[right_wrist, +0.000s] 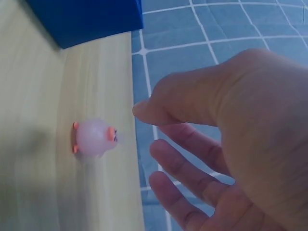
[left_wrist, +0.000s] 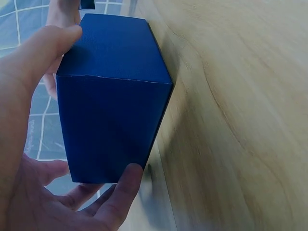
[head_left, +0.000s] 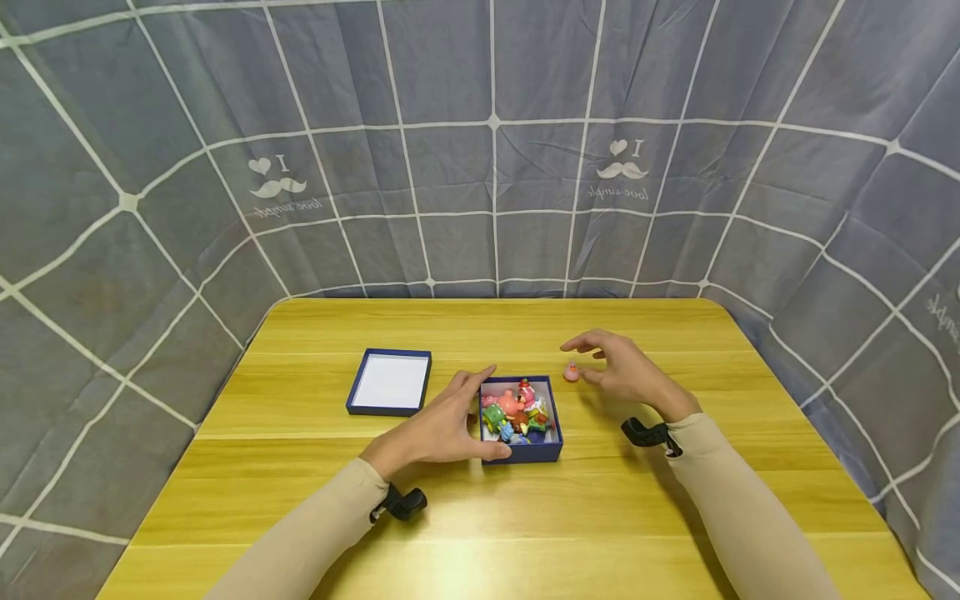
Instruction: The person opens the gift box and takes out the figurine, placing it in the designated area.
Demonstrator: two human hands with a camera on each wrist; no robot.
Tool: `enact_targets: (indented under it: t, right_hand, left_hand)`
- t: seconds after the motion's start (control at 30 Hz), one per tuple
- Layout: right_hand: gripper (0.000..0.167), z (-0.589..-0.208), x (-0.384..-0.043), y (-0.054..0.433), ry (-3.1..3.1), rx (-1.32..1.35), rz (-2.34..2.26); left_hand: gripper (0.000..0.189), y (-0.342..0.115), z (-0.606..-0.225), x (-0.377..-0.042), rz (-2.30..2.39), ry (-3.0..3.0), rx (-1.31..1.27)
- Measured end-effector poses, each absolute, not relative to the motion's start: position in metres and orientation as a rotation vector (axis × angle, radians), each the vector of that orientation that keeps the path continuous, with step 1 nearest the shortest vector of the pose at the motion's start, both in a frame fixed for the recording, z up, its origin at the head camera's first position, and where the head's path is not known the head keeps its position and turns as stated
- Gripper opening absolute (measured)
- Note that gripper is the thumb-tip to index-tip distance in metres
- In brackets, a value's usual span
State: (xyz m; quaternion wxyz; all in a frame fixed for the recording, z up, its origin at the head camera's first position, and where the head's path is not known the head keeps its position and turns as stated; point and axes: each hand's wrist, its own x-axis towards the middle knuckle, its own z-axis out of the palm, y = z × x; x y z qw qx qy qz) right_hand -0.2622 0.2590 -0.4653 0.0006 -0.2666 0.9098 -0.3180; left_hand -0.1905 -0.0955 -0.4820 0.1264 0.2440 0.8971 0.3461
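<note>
A blue box (head_left: 521, 452) with a white inside stands on the table, full of small colourful toy figures (head_left: 517, 408). My left hand (head_left: 450, 421) grips it from the left, thumb on the near wall and fingers toward the far side. In the left wrist view the thumb lies against an edge of the blue box (left_wrist: 115, 120). A small pink duck toy (right_wrist: 94, 137) with an orange beak and feet stands upright right of the box. Close beside this duck is my right hand (head_left: 626, 367), its thumb and fingers spread apart and holding nothing.
The blue box lid (head_left: 390, 382), white side up, lies on the wooden table (head_left: 465, 517) left of the box. A grey checked curtain (head_left: 450, 167) hangs behind the table's far edge and along both sides.
</note>
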Motion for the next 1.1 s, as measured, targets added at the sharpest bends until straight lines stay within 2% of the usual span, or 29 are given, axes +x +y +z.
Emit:
enact_targets:
  t: [0.4,0.8,1.1]
  right_hand:
    - [0.037,-0.453,-0.253,0.24,2.867,-0.978,-0.908]
    - [0.047,-0.443,-0.24,0.222,2.799,-1.05,-0.857]
    - [0.047,-0.442,-0.236,0.211,2.764,-1.046,-0.797]
  left_hand:
    - [0.127,-0.095,-0.487,-0.195,1.063,2.586,0.673]
    - [0.126,-0.092,-0.49,-0.195,1.116,2.567,0.66]
    - [0.128,-0.093,-0.492,-0.197,1.102,2.567,0.659]
